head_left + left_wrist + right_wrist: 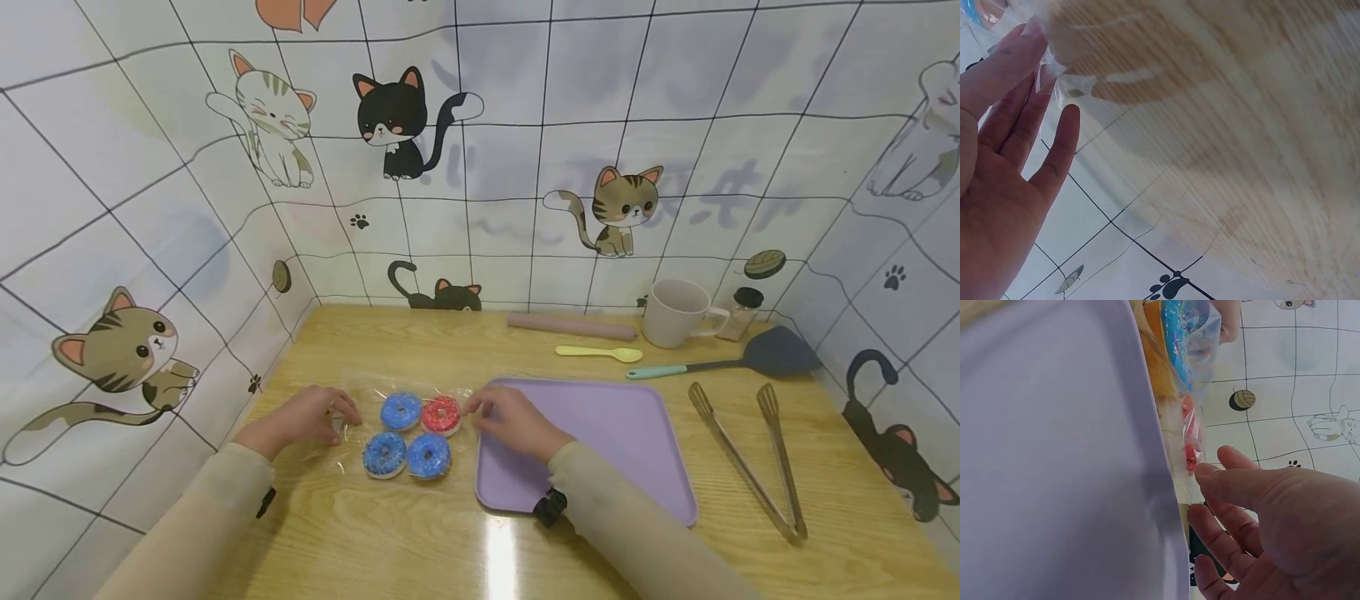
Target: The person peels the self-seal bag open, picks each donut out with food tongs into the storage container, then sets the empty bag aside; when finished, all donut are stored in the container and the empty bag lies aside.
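Four small ring doughnuts lie in a clear plastic bag [341,462] on the table: blue-iced doughnuts [401,411] and one red doughnut [441,414] at the back right. At the bag's left edge, my left hand [311,417] pinches the crinkled plastic between thumb and fingers; the left wrist view shows the film [1054,65] bunched at the fingertips. My right hand [517,421] reaches over the purple tray [622,425] to the bag's right edge. In the right wrist view its thumb tip meets the film beside the red doughnut [1190,456], the other fingers loosely spread.
Right of the tray lie metal tongs [750,467], spread apart. Behind it are a turner [780,352] with a green handle, a yellow spoon [600,353], a pink rolling pin [570,326], a white mug [675,312] and a black-capped jar [741,314]. A cat-print wall covering surrounds the table.
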`<state>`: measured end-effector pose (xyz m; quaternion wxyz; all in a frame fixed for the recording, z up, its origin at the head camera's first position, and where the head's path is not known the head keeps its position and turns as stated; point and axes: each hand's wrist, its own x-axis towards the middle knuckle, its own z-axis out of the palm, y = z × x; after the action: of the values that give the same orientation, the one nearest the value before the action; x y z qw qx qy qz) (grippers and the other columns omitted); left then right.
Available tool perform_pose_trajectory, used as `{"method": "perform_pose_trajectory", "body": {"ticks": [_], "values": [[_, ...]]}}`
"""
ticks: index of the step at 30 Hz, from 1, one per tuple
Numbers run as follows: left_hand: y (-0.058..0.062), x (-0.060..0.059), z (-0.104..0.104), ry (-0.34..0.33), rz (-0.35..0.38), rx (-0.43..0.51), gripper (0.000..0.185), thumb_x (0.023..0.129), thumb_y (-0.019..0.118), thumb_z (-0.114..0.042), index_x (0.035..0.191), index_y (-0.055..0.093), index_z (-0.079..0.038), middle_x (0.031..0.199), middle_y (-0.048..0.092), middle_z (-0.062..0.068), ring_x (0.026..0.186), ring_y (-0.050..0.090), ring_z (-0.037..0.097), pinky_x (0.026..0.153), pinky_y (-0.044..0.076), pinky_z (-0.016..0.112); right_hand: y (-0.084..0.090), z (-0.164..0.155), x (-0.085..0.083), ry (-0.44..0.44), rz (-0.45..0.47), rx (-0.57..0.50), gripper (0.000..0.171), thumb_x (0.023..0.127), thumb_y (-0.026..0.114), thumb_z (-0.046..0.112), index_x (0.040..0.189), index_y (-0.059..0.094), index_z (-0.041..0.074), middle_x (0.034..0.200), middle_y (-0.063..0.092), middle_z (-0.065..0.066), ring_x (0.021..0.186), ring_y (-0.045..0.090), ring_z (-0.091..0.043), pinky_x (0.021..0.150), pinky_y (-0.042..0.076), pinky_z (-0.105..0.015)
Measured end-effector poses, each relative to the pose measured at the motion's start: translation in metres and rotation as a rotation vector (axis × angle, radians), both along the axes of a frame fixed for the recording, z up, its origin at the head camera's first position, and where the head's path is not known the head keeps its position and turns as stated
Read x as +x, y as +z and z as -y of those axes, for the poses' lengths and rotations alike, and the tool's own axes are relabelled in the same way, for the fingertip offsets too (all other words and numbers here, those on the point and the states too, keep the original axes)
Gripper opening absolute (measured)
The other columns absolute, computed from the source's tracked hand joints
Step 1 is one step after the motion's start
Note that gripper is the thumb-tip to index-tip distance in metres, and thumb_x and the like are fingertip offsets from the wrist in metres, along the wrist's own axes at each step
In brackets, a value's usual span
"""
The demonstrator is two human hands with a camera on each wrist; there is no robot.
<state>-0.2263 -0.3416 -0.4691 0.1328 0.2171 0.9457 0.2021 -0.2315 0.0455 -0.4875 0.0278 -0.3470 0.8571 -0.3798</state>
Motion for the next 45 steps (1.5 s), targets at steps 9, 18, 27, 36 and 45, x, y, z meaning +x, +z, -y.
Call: {"method": "perform_pose_trajectory", "body": {"ticks": [9, 18, 27, 36, 45], "values": [[0.0, -0.001, -0.001, 0.009, 0.025, 0.005, 0.034, 0.076, 0.088, 0.0, 0.105, 0.082, -0.017, 0.122, 0.072, 0.01, 0.092, 0.068, 0.019, 0.072, 0.055, 0.029, -0.007, 0.014, -0.013, -0.015, 0.006, 0.042, 0.011, 0.093, 0.077, 0.013, 0.103, 0.076, 0.018, 0.105, 0.07, 0.002, 0.091, 0.061, -0.012, 0.082, 0.051, -0.03], [-0.002, 0.001, -0.002, 0.021, 0.039, 0.015, 0.035, 0.076, 0.087, 0.003, 0.104, 0.082, -0.016, 0.122, 0.071, 0.01, 0.072, 0.062, 0.01, 0.063, 0.051, 0.025, -0.003, 0.011, -0.009, -0.11, 0.005, 0.05, 0.004, 0.093, 0.078, 0.019, 0.095, 0.077, 0.022, 0.103, 0.07, 0.005, 0.088, 0.062, -0.011, 0.081, 0.052, -0.032], [-0.003, 0.0, -0.002, 0.004, 0.017, 0.016, 0.035, 0.075, 0.087, 0.003, 0.104, 0.082, -0.017, 0.118, 0.072, 0.007, 0.074, 0.062, 0.011, 0.062, 0.05, 0.025, -0.002, 0.0, -0.006, -0.154, -0.036, 0.068, 0.003, 0.092, 0.078, 0.02, 0.096, 0.077, 0.021, 0.099, 0.07, 0.006, 0.088, 0.065, -0.016, 0.082, 0.052, -0.033], [-0.001, 0.001, -0.002, 0.004, 0.035, 0.015, 0.034, 0.077, 0.087, 0.002, 0.106, 0.082, -0.014, 0.12, 0.071, 0.011, 0.07, 0.059, 0.01, 0.061, 0.049, 0.025, -0.001, -0.009, -0.003, -0.152, -0.09, 0.086, 0.004, 0.09, 0.081, 0.02, 0.089, 0.077, 0.021, 0.101, 0.072, 0.007, 0.083, 0.063, -0.013, 0.077, 0.051, -0.03], [-0.002, -0.001, 0.0, 0.024, 0.056, 0.027, 0.034, 0.077, 0.087, 0.001, 0.107, 0.082, -0.014, 0.123, 0.07, 0.013, 0.07, 0.059, 0.01, 0.062, 0.051, 0.026, 0.0, -0.015, 0.0, -0.232, -0.048, 0.122, 0.008, 0.087, 0.084, 0.024, 0.085, 0.077, 0.027, 0.096, 0.07, 0.006, 0.074, 0.056, -0.008, 0.071, 0.047, -0.03]]}}
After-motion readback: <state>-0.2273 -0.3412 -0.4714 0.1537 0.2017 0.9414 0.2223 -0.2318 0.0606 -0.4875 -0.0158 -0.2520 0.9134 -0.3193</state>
